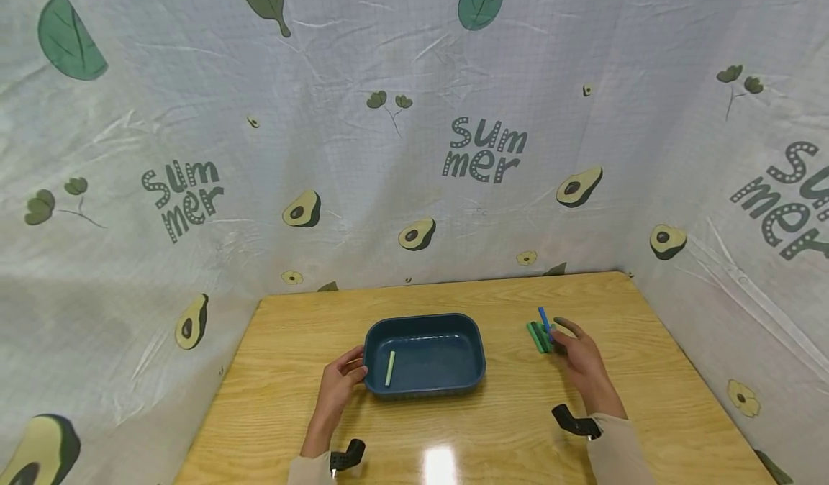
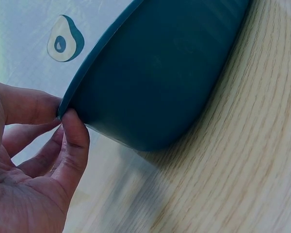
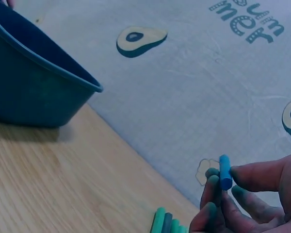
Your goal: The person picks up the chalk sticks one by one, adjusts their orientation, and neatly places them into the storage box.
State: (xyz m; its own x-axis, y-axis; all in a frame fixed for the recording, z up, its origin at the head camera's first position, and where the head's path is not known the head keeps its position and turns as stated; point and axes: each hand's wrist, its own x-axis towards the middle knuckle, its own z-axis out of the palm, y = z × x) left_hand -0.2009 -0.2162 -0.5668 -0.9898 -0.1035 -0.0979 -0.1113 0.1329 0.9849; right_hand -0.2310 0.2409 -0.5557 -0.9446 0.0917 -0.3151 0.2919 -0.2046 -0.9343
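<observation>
A dark teal plastic bin [image 1: 430, 363] sits on the table, one pale yellow-green chalk stick [image 1: 390, 368] lying at its left end. My left hand [image 1: 338, 383] is at the bin's left side; in the left wrist view its thumb and fingers pinch the rim [image 2: 82, 73]. Right of the bin, my right hand [image 1: 583, 366] holds a blue chalk stick [image 3: 225, 172] between thumb and fingertips, raised off the wood in the right wrist view. Green smudges mark those fingertips. Several green chalk sticks [image 1: 536, 337], light and dark, lie side by side just beneath that hand.
The wooden table [image 1: 298, 327] ends at a hanging white sheet [image 1: 363, 247] printed with avocados, leaves and lettering, behind and on both sides. Each wrist wears a small black camera mount [image 1: 573, 422]. Light glares off the table's near middle.
</observation>
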